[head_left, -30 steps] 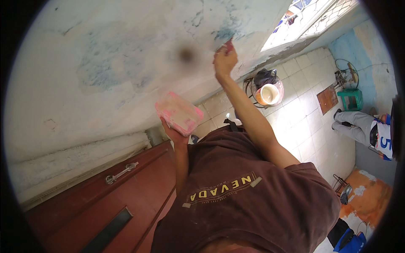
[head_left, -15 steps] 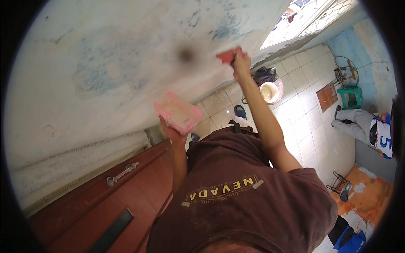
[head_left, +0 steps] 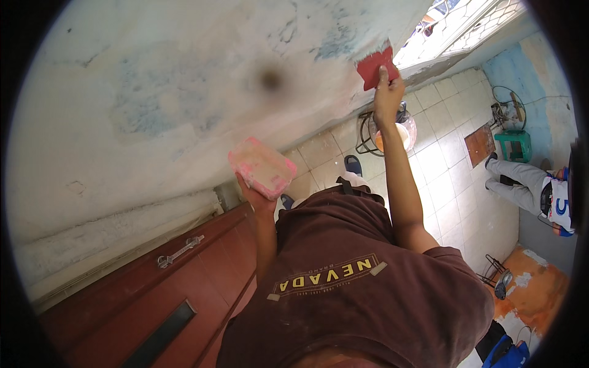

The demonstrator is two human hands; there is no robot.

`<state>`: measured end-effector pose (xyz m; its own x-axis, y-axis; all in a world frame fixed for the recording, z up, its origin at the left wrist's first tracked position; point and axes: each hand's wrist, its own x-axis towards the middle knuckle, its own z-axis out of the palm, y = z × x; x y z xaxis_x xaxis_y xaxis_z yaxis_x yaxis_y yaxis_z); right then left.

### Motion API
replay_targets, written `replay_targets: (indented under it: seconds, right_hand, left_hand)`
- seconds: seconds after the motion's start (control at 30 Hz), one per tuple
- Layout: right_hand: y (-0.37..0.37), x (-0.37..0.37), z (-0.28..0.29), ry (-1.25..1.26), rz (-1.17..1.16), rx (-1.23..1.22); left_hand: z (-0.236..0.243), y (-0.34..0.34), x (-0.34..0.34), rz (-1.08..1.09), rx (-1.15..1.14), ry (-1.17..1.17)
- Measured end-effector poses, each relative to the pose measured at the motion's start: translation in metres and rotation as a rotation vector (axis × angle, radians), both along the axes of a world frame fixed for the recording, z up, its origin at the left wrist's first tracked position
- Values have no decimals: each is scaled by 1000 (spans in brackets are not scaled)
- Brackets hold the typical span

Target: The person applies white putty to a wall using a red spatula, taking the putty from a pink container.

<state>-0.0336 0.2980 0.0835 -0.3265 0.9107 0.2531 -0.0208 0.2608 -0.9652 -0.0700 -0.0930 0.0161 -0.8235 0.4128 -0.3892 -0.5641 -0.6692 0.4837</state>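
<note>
1. The right hand (head_left: 388, 98) has its thumb and fingers pinched closed on a flat red putty spreader (head_left: 374, 66), the thumb lying on its near face.
2. Just beyond those fingers, the spreader's ragged, pale-smeared far edge is at or very near the wall (head_left: 233, 37); contact cannot be told for certain.
3. Left of and below the spreader fingers, the left hand (head_left: 261, 197) grips a pink rectangular tub (head_left: 273, 184) from beneath. Its fingers are partly hidden, so how far they wrap around is unclear. The tub's upward face is smeared pale.
4. The coating on the wall looks partway done: a whitish layer covers much of what lies left of the right fingers.
5. Less covered, it seems, are a small blue-grey patch (head_left: 337, 40) near the spreader fingers, to their upper left, and a broad bluish patch (head_left: 147, 110) well up and left of the tub fingers.
6. Beyond the right fingers stands the window grille (head_left: 485, 24); a bucket (head_left: 405, 132) is partly hidden behind that forearm, below the fingers.
</note>
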Motion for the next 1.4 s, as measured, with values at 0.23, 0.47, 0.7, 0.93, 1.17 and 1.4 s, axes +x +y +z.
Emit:
replay_targets:
  seconds: [0.23,0.47,0.7,0.93,1.17,1.4]
  right_hand:
    - [-93,-73,5,-117,-88,67]
    - [-201,-70,32,-55,216,274]
    - [-96,-19,-28,29,88,-75]
    - [-69,-68,-37,-81,-91,-205]
    - [-218,-77,-5,46,160,114]
    - [-148,-26,-51,-69,215,-206]
  left_hand:
    - [16,0,6,30,-21,4]
    - [-3,-16,2,-21,61,13]
    - [12,-10,0,10,-25,28]
    - [12,-6,7,28,33,12]
    - [6,-15,7,-15,-14,8]
    - [-4,-15,1,15,8,-1]
